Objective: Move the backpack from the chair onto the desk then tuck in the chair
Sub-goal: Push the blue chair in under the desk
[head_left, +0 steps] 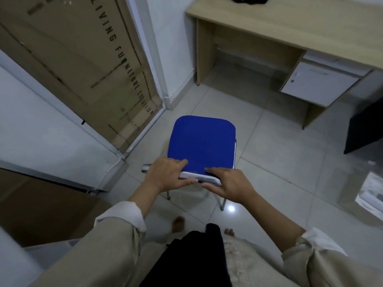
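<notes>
**Both hands on the chair back, backpack up on the surface**

The person stood over the chair (202, 141), looking down on its blue seat, which was bare. The left hand (165, 175) had taken the top rail of the backrest (199, 176), fingers laid over onto the blue side and the thumb tucked beneath the pale rail, so that grip was closed on the backrest. The right hand (228, 186) sat just beside it on the same rail, fingers forward over the top edge and thumb stretched along the near side; it wrapped the rail more loosely, though it too held the backrest.

The chair stood on the tiled floor (279, 162), well apart from the desk (290, 27) and not under it, its seat facing the opening between the desk's side panel and a white drawer unit (319, 83). A dark shape, the backpack (249, 0), lay on the surface at the very top edge of view, mostly cut off. To the left, a large flat cardboard box (78, 59) with printed lettering leaned against the wall. Bare feet showed on the tiles below the arms.
</notes>
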